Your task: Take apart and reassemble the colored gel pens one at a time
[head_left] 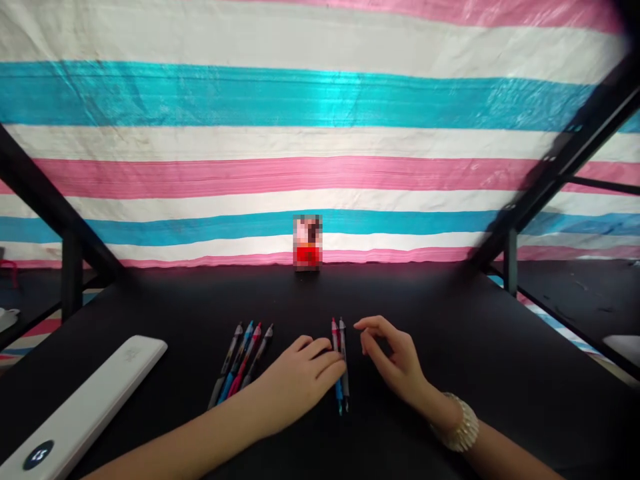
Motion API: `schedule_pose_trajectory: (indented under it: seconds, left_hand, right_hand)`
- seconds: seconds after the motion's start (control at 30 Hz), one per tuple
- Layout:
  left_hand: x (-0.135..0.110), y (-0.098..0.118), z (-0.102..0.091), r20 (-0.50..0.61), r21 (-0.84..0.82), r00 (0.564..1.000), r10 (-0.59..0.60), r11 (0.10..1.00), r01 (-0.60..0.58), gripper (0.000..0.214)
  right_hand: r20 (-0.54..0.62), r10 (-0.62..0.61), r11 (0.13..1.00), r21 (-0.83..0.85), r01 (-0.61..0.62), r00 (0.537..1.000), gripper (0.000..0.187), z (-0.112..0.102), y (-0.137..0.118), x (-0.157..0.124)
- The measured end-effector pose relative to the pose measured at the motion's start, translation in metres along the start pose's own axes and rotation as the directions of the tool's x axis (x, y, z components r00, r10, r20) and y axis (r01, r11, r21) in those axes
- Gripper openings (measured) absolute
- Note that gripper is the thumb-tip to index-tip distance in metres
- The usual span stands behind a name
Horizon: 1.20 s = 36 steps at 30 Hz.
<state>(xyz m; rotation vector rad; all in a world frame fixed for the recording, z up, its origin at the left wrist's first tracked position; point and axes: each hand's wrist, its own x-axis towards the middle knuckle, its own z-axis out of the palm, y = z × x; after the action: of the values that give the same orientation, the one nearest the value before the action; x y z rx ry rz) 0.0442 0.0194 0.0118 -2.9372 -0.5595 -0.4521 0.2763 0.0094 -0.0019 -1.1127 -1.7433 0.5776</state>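
Note:
My left hand (303, 377) reaches across from the left, palm down, with its bent fingers close together over a small group of pens (344, 380). These lie side by side, pointing away from me; red and dark ends show beyond the fingers, blue and black ends on the near side. The fingers cover their middles. Just right of them my right hand (395, 353) hovers with loosely curled fingers, thumb and index slightly apart, holding nothing. A beaded bracelet (457, 423) circles its wrist. Left of my left hand, several pens (245, 360) in black, blue and pinkish red lie in a row, partly behind the forearm.
A long white device (95, 407) with a round display lies on the black table (200, 293) at the left. At the back edge stands a small blurred red item (308, 257). Black frame bars (555, 157) slope on both sides, before a striped sheet (250, 100).

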Motion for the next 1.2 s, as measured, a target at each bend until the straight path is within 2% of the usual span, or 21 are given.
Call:
schedule_pose_trajectory:
  seconds: [0.23,0.4,0.53,0.63,0.73,0.8,0.87,1.07,1.2]
  left_hand:
    - [0.004,-0.011,0.012,-0.051,0.087,0.998,0.036,0.996,-0.031,0.005]
    - [0.002,-0.017,0.020,-0.085,0.145,0.992,0.092,0.986,-0.079,0.011]
    - [-0.004,-0.019,0.011,-0.138,0.118,0.986,0.090,0.990,-0.074,0.013]
    - [-0.008,-0.018,-0.007,-0.180,0.104,0.982,0.048,0.994,-0.030,0.021]
    - [-0.011,-0.016,-0.022,-0.251,0.162,0.968,0.028,0.987,0.014,0.026]
    - [-0.013,-0.014,-0.025,-0.276,0.202,0.961,0.013,0.978,0.045,0.028]
    - [-0.015,-0.013,-0.024,-0.276,0.212,0.961,0.000,0.975,0.061,0.030]
    - [-0.020,-0.010,-0.019,-0.293,0.198,0.955,-0.032,0.976,0.094,0.029]
    - [-0.025,-0.010,-0.018,-0.285,0.215,0.957,-0.054,0.969,0.119,0.022]
  right_hand:
    - [0.000,0.016,0.999,0.038,-0.016,1.000,0.014,0.002,-0.004,0.002]
    - [0.011,0.024,0.999,0.047,-0.025,1.000,0.014,0.005,-0.003,0.004]
    - [0.034,0.027,0.999,0.046,-0.028,0.999,0.014,0.002,-0.005,0.003]
    - [0.134,-0.025,1.000,0.010,0.024,0.991,0.018,-0.002,-0.014,0.002]
    - [0.305,-0.105,0.992,-0.035,0.122,0.946,0.027,-0.003,-0.021,0.000]
    - [0.389,-0.143,0.980,-0.071,0.184,0.910,0.026,0.000,-0.021,-0.001]
    - [0.422,-0.157,0.967,-0.118,0.226,0.893,0.024,0.003,-0.020,-0.003]
    - [0.408,-0.171,0.952,-0.167,0.257,0.897,0.033,0.007,-0.018,-0.003]
    - [0.351,-0.142,0.958,-0.187,0.217,0.926,0.042,0.005,-0.017,-0.003]
